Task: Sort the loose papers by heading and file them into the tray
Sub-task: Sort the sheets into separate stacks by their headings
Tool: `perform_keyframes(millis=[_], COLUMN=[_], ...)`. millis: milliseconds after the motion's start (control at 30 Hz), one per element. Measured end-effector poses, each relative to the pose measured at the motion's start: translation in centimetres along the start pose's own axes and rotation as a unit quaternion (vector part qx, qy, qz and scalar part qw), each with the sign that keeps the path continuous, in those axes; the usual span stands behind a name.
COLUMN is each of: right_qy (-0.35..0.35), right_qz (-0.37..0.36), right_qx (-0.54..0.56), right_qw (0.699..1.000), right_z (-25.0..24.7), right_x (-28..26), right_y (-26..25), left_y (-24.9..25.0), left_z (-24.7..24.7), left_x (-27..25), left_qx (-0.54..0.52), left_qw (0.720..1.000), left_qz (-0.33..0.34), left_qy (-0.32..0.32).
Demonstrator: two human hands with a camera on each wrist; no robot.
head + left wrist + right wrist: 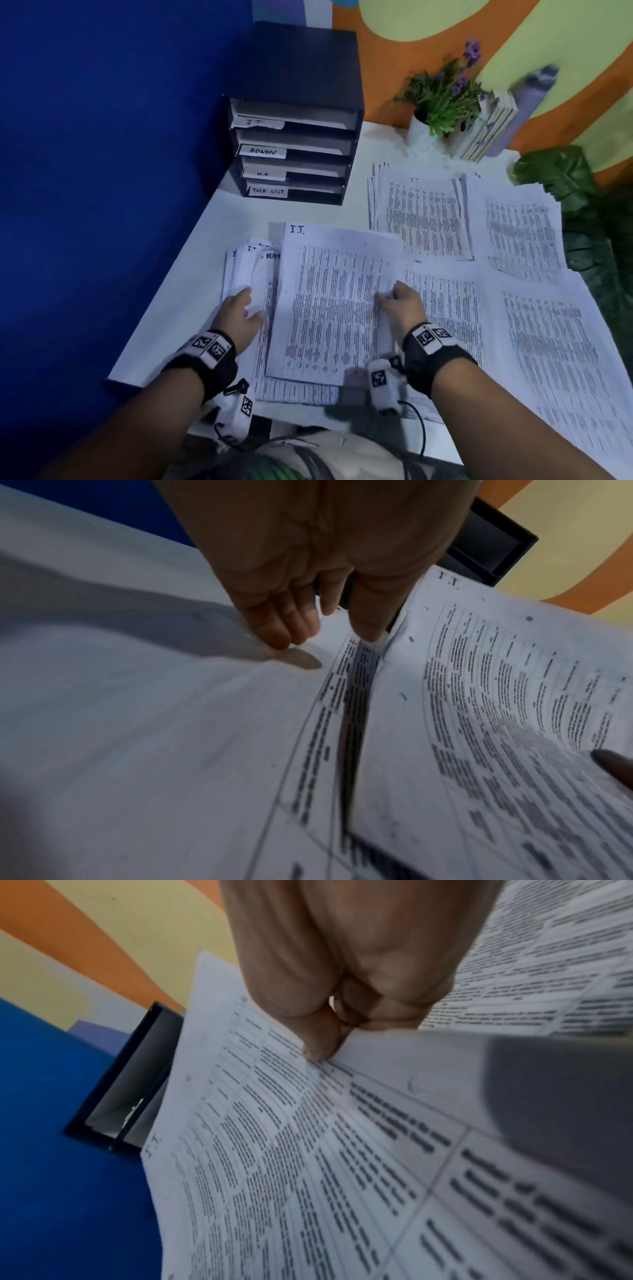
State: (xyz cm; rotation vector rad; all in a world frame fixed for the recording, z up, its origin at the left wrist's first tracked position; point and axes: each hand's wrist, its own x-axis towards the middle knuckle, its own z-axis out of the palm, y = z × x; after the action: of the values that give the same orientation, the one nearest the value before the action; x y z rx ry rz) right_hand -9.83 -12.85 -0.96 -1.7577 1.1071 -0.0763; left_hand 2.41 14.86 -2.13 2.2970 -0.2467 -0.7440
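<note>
The sheet headed "I.T." (329,301) is lifted at its right edge off the unsorted stack (263,329) at the near left of the white table (191,246), pinched between the thumb and curled fingers of the right hand (402,303); the right wrist view shows the thumb tip (316,1050) pressed on the printed face with the fingers tucked beneath. The left hand (239,313) lies with fingers straight and relaxed, fingertips (284,639) pressing the stack down just beside the lifted page, gripping nothing. The step in hand looks like carrying this sheet to its pile: the sorted I.T. pile (421,216) lies further back and to the right, with other piles near it, one with a heading too small to read (520,226) and two nearer the table's front edge (445,308) (561,359). To do it well, the left hand should hold the stack flat until the page is free, so the sheet under it is not dragged along; the single-edge pinch lets the paper sag, so a low, level carry and squaring its corners on the pile would keep the heading readable. The black labelled tray (294,113), with slots marked IT, ADMIN, H.R and TASK LIST, stands at the back left, and filing seems to come later. A potted lavender plant (442,99) stands at the back right.
</note>
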Motion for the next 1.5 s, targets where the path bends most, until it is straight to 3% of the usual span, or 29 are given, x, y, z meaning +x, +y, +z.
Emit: perform_keyframes(millis=[167,267,500,667,800,900,1067,1267,1500], right_qy=[0.013,0.021,-0.012,-0.017,0.010,0.025,-0.029,0.027,0.002], right_qz=[0.001,-0.023,0.020,0.000,-0.030,-0.023,0.010,0.000,0.000], right_qx=[-0.065,-0.090,0.001,0.086,0.103,0.095,0.152,0.161,0.230], right_qw=[0.998,0.995,1.000,0.996,0.994,0.995,0.988,0.987,0.973], right_z=[0.4,0.7,1.0,0.9,0.3,-0.1,0.0,-0.7,-1.1], right_x=[-1.3,-1.7,-1.9,-1.3,-0.5,0.1,-0.2,0.9,1.1], right_y=[0.0,0.5,0.9,0.4,-0.5,-0.4,-0.1,0.8,0.6], left_y=[0.9,1.6,1.4,2.2,2.8,3.1,3.4,3.1,3.2], left_z=[0.4,1.0,0.9,0.1,-0.7,-0.9,-0.7,-0.3,-0.3], left_x=[0.1,-0.1,-0.3,-1.1,-0.1,0.8,1.1,1.5,1.8], left_qx=[0.165,0.197,-0.010,-0.074,-0.125,-0.137,-0.169,-0.226,-0.235], left_qw=[0.985,0.979,0.998,0.997,0.992,0.989,0.981,0.965,0.961], left_qz=[-0.048,-0.058,-0.056,0.006,0.007,-0.005,-0.016,-0.048,-0.054], left_qy=[0.021,0.012,0.020,-0.021,0.027,0.060,0.094,0.127,0.133])
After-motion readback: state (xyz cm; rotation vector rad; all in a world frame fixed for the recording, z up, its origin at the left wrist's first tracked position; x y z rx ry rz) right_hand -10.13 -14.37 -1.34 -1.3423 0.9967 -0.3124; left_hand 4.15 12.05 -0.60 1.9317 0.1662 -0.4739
